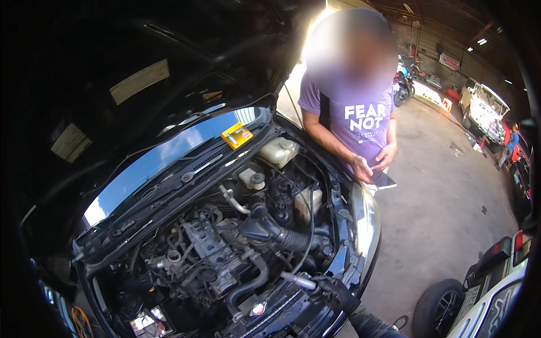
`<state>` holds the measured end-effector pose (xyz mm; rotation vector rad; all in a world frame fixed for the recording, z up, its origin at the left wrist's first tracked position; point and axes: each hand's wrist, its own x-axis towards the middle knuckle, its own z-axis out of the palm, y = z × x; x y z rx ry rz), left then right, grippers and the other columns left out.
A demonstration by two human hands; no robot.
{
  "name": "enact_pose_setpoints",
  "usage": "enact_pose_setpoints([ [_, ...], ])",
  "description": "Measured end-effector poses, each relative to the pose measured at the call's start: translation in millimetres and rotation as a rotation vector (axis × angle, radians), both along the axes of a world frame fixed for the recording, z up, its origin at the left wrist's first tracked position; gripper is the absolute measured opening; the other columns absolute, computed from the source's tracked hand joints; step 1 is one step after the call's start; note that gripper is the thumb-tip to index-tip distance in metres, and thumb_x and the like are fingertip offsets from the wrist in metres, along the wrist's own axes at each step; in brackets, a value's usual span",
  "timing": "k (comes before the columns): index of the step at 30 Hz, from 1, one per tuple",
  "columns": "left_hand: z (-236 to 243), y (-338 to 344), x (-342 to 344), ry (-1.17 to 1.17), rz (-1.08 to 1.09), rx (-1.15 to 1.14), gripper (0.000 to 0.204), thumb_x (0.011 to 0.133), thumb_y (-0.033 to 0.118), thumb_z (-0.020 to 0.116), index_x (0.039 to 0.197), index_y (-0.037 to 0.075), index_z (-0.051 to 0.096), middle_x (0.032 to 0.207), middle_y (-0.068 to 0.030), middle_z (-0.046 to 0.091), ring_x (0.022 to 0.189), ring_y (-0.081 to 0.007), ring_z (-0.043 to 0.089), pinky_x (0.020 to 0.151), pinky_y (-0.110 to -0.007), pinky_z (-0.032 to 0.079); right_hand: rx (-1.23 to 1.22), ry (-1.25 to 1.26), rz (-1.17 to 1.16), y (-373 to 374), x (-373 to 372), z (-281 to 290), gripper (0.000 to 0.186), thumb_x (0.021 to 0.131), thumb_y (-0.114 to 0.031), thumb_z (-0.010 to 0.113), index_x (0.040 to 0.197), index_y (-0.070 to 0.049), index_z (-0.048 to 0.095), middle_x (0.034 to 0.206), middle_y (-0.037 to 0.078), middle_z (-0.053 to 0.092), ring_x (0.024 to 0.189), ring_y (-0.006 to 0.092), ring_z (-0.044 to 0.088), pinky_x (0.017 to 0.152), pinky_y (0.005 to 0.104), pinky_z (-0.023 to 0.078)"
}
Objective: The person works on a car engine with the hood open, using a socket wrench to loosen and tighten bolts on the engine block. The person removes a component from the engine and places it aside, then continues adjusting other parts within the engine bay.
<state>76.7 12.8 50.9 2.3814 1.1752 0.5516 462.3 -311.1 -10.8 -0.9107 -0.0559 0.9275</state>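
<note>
My right hand [337, 296], in a dark glove, reaches in from the lower right over the front edge of the engine bay, closed on a silver cylindrical tool [298, 281]. My left hand is out of view. The exposed engine [211, 245] lies beside it, with an air intake hose [290, 239] and radiator cap [258, 308]. Farther back, a yellow box [236, 135] and a wrench [189, 176] lie along the base of the windshield.
A raised hood [141, 56] covers the upper left. Across the fender, a person in purple [360, 135] holds a dark phone [382, 179]. Another vehicle's wheel [437, 310] is at lower right; motorcycles [404, 81], a light vehicle [484, 112] and another person [510, 143] are behind.
</note>
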Motion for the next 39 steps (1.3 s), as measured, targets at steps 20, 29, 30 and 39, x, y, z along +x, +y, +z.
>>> enact_pose_setpoints([
  [20,-55.9,-20.4,-32.1,-0.173,0.044,0.219,0.028,0.101,0.027,0.06,0.097,0.003,0.076,0.09,-0.0168,0.074,0.081,-0.0378,0.07,0.074,-0.047,0.053,-0.18,-0.264,-0.351,31.2,-18.3,-9.3,0.037,0.099,-0.027,0.07,0.123,0.002,0.07,0.103,0.011,0.073,0.076,0.0217,0.072,0.066,0.0386,0.064],
  [29,-69.7,-11.0,-39.4,-0.146,0.031,0.147,0.032,0.101,0.031,0.059,0.094,0.003,0.072,0.086,-0.0197,0.069,0.081,-0.0406,0.068,0.073,-0.051,0.052,-0.243,-0.584,-0.248,32.4,-21.6,0.5,0.042,0.103,-0.029,0.063,0.137,-0.005,0.065,0.11,0.012,0.072,0.087,0.0226,0.075,0.071,0.0377,0.065],
  [30,-67.0,-12.5,-40.0,-0.138,0.025,0.155,0.032,0.101,0.032,0.059,0.093,0.003,0.072,0.086,-0.0195,0.07,0.081,-0.0402,0.068,0.072,-0.051,0.051,-0.298,-0.706,-0.224,31.7,-20.7,-1.9,0.039,0.103,-0.027,0.062,0.136,-0.005,0.065,0.109,0.011,0.071,0.089,0.0228,0.074,0.072,0.0379,0.065],
  [39,-83.1,-12.3,-39.7,-0.132,0.08,0.186,0.034,0.101,0.034,0.061,0.09,0.003,0.072,0.082,-0.0189,0.07,0.078,-0.0404,0.069,0.07,-0.052,0.051,-0.014,-0.186,-0.305,35.2,-7.7,-27.5,0.038,0.1,-0.026,0.066,0.129,-0.001,0.068,0.113,0.013,0.073,0.084,0.0255,0.074,0.068,0.0388,0.064],
])
